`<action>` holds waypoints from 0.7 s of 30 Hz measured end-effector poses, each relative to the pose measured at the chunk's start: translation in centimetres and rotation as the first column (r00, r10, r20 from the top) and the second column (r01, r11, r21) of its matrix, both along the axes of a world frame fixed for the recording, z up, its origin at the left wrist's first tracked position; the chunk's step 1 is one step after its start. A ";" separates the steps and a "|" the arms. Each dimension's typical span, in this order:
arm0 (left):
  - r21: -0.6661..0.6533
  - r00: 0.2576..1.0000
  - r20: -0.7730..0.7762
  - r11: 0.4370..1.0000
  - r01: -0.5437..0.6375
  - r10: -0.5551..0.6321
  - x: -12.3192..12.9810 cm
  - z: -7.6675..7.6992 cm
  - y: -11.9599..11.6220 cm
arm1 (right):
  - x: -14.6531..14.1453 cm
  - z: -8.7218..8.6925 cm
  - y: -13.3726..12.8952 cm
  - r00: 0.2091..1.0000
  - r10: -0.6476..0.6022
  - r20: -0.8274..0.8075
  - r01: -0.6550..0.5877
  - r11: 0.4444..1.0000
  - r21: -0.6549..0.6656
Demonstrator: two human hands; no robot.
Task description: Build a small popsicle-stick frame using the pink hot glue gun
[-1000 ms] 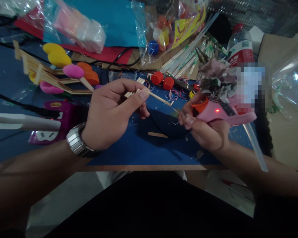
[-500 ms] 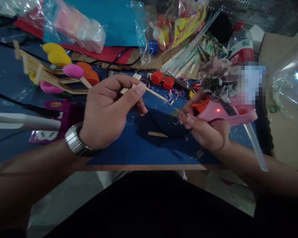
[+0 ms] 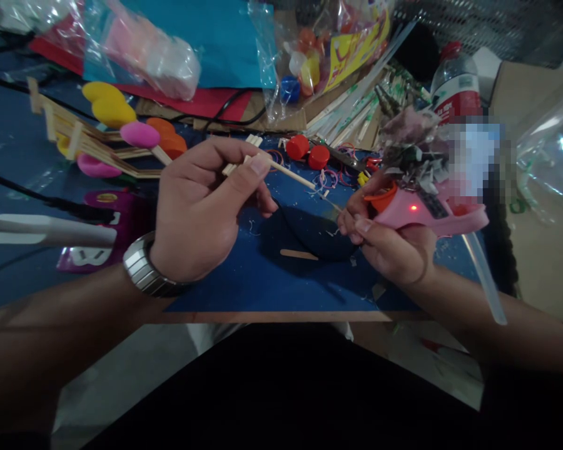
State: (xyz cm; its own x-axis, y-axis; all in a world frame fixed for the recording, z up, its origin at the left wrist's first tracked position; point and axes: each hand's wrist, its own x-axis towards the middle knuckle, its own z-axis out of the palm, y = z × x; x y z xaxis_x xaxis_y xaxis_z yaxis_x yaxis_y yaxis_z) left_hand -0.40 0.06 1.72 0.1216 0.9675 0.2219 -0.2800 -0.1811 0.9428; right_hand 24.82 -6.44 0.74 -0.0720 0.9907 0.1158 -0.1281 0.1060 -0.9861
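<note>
My left hand (image 3: 206, 206), with a silver watch (image 3: 145, 265) at the wrist, pinches a thin wooden stick (image 3: 293, 177) between thumb and index finger. The stick points right and down. My right hand (image 3: 389, 244) is closed on a pink glue gun (image 3: 417, 209) with a lit red light and an orange part near the fingers. A fine pale strand runs from the stick's tip toward my right fingertips. Whether those fingertips pinch the strand is too small to tell. A clear glue stick (image 3: 485, 281) sticks out below the gun.
A flat craft stick (image 3: 299, 254) lies on the blue table (image 3: 263, 287). Red caps (image 3: 318, 157) sit behind the hands. At left are a stick frame with coloured pieces (image 3: 136, 164) and a purple power strip (image 3: 122, 212). A bottle (image 3: 455, 87) and cardboard (image 3: 530, 250) are at right.
My left hand has shifted very slightly left with the stick. My right hand and the glue gun have barely moved.
</note>
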 end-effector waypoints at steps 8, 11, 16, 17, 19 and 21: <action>-0.014 0.999 0.009 0.999 -0.030 0.031 0.2 0.1 0.2 | -0.1 0.1 0.0 0.999 0.006 -0.031 -0.005 1.000 0.012; -0.011 0.999 0.045 1.000 -0.010 0.011 0.2 0.1 0.2 | -0.1 0.2 0.0 0.999 0.012 -0.039 -0.011 1.000 0.008; -0.001 0.996 0.085 1.000 -0.004 0.004 0.2 0.1 0.5 | -0.1 0.3 0.0 1.000 -0.001 -0.019 0.001 1.000 0.003; 0.003 0.996 0.090 1.000 -0.006 0.006 0.1 0.1 0.6 | -0.1 0.2 0.0 1.000 -0.005 -0.011 0.005 1.000 0.005; 0.004 0.997 0.083 1.000 -0.004 0.004 0.1 0.0 0.6 | 0.1 -0.2 0.0 1.000 -0.005 -0.005 0.005 1.000 0.009; -0.006 0.998 0.055 1.000 -0.006 0.006 0.1 -0.1 0.6 | 0.3 -0.5 0.0 1.000 0.003 -0.009 -0.003 1.000 0.014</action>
State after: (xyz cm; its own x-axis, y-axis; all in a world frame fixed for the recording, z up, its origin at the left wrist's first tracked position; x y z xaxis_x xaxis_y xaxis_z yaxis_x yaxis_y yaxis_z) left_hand -0.30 0.68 1.57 0.1036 0.9694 0.2225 -0.3308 -0.1774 0.9269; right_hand 25.14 -6.45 0.20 -0.0737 0.9887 0.1305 -0.1370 0.1195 -0.9833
